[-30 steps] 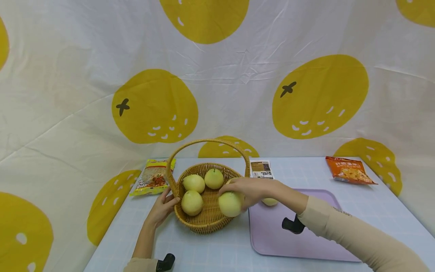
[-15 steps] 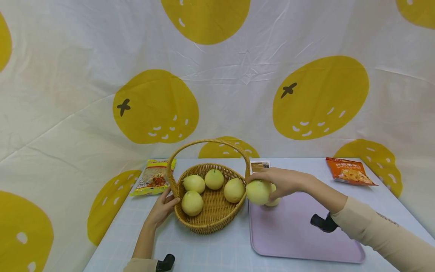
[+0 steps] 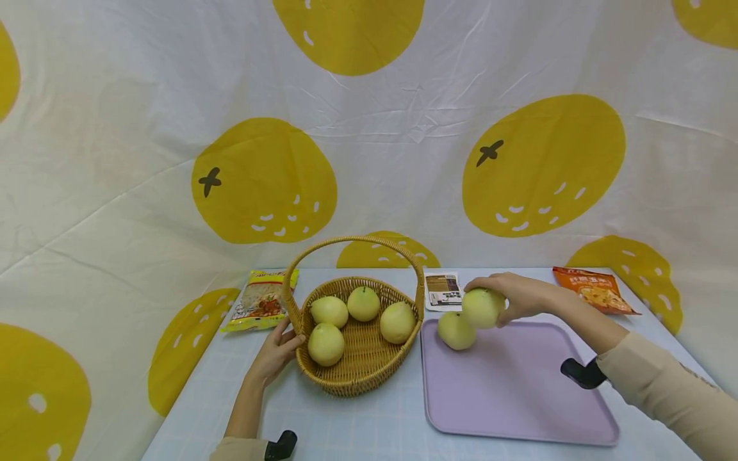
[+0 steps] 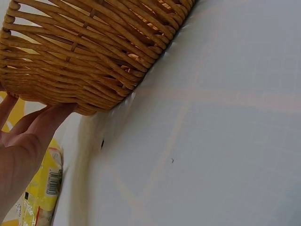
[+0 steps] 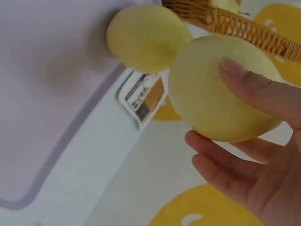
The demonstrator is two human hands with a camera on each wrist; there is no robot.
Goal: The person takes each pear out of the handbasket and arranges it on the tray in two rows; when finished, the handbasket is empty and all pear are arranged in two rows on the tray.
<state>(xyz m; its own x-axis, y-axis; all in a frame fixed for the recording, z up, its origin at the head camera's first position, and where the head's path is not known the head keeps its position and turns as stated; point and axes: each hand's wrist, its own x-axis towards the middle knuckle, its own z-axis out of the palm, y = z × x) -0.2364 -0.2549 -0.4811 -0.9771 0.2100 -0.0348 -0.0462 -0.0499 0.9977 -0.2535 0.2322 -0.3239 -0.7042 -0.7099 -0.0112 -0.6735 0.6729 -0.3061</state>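
In the head view my right hand (image 3: 521, 296) grips a round, pale yellow-green pear (image 3: 482, 308) over the far part of the lilac tray (image 3: 519, 397). The right wrist view shows the thumb across the held pear (image 5: 214, 94) and the fingers on its other side. A second pear (image 3: 456, 331) lies on the tray near its far left corner, close beside the held one. My left hand (image 3: 272, 356) holds the left side of a wicker basket (image 3: 360, 362), thumb at the rim. Several pears sit inside the basket; the left wrist view shows fingers (image 4: 49, 120) against its outer wall.
A tall handle (image 3: 354, 239) arches over the basket. Behind stand a yellow food packet (image 3: 259, 301) at left, a white-and-brown packet (image 3: 443, 291) beyond the tray, and an orange packet (image 3: 592, 289) at right. A patterned cloth (image 3: 398, 166) hangs at the table's back edge.
My right hand has carried the pear from over the basket rightward to above the tray, uncovering the other pear there. The left hand and the basket have stayed in place.
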